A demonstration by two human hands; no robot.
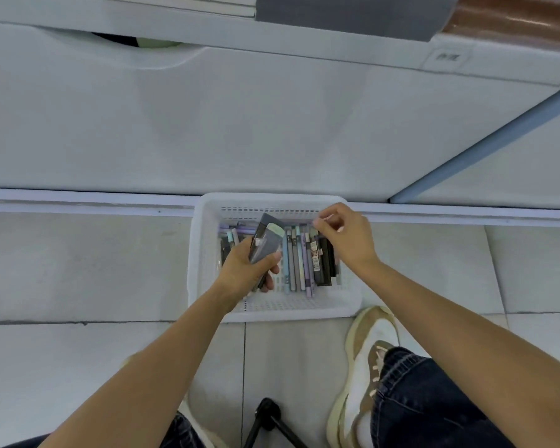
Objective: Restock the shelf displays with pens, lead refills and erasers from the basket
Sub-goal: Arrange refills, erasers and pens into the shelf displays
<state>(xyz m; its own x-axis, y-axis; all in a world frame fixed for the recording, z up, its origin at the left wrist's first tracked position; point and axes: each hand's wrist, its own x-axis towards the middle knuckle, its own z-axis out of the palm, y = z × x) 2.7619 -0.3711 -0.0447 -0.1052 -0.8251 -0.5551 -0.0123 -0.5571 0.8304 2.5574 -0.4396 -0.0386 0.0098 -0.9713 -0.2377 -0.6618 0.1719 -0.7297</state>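
Two hands over one white basket point(274, 314): left hand point(243, 270) grips a few flat grey packs point(267, 243); right hand point(347, 241) beside it pinches its fingertips together, contents unclear; pastel pens point(299, 265) lie beneath.

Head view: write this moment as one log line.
left hand holds grey packs | right hand over basket on floor, fingers curled, hold unclear

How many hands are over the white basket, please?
2. The left hand grips several packs above the basket, left side; the right hand reaches pens by its far rim.
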